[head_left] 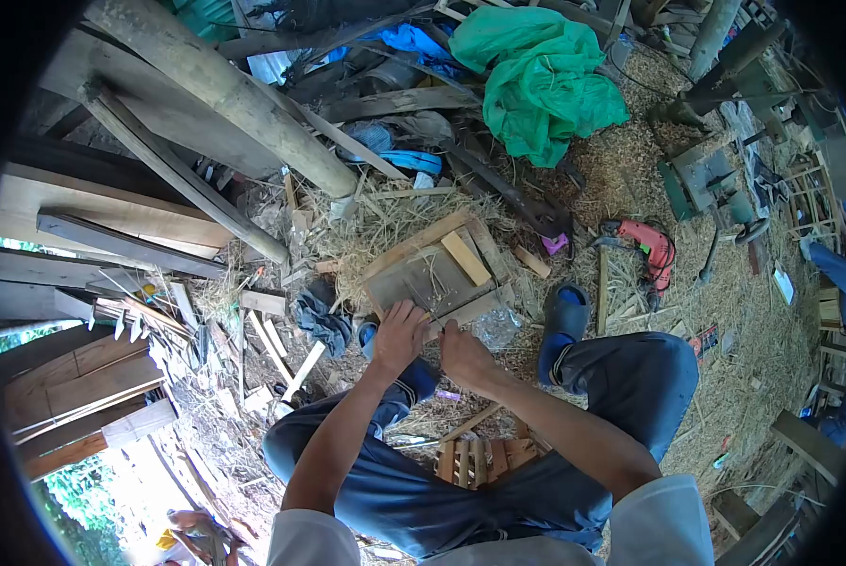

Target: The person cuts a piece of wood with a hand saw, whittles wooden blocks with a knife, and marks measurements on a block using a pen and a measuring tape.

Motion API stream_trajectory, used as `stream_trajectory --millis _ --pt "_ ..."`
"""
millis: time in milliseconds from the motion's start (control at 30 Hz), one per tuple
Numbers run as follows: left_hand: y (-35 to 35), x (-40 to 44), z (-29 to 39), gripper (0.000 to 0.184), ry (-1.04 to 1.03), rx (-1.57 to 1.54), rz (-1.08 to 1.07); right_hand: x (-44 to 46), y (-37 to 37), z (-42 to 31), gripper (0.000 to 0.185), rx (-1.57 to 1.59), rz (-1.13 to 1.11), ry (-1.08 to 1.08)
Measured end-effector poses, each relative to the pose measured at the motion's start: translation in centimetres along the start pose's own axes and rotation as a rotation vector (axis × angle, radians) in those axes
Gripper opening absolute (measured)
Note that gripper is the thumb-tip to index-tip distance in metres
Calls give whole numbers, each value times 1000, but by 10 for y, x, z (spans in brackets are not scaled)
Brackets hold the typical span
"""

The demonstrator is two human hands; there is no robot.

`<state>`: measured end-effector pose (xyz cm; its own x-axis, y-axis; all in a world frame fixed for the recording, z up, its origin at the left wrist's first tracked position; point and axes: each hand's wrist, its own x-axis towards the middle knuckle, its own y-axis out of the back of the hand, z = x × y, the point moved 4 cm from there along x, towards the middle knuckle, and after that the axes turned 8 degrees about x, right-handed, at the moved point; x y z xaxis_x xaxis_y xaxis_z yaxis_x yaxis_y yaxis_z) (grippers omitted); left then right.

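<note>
A shallow wooden frame with a board inside (pixel 413 280) lies on the ground between my feet. A short pale wood block (pixel 465 258) lies across its right part. My left hand (pixel 401 336) is at the frame's near left edge, its fingers bent and closed. Close beside it, my right hand (pixel 467 358) is closed at the near edge, thumb and forefinger together. A thin dark sliver shows between the two hands, too small to name. Crumpled clear plastic (pixel 496 327) lies at the frame's near right corner.
A red power drill (pixel 651 253) lies on the shavings to the right. Green plastic sheeting (pixel 541 85) is heaped at the back. A dark cloth (pixel 324 321) and wood offcuts lie left. Planks (pixel 111 236) lean on the left side. Another person's leg (pixel 830 264) shows far right.
</note>
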<state>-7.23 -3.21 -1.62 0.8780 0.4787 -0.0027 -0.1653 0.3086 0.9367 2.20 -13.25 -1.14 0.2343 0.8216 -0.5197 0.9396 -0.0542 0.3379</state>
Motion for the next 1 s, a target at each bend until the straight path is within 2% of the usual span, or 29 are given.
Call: stream_trajectory --millis 400,533,600,833,900,1000 --pt "5 0 2 15 -67 35 89 12 -6 -6 24 -112 -41 -149" --pt "4 -2 0 16 -53 16 71 9 -3 -14 24 -191 -73 -155" --pt "-1 -3 -4 24 -17 56 -26 11 -3 -14 24 -203 -76 -155" --pt "-3 -3 -4 24 -29 61 -19 15 -6 -8 20 -195 -68 -178" --pt "1 -1 -3 13 -54 2 99 20 -11 -3 19 -197 -57 -149" --pt "1 0 -2 14 -55 20 72 25 -14 6 18 -188 -36 -149"
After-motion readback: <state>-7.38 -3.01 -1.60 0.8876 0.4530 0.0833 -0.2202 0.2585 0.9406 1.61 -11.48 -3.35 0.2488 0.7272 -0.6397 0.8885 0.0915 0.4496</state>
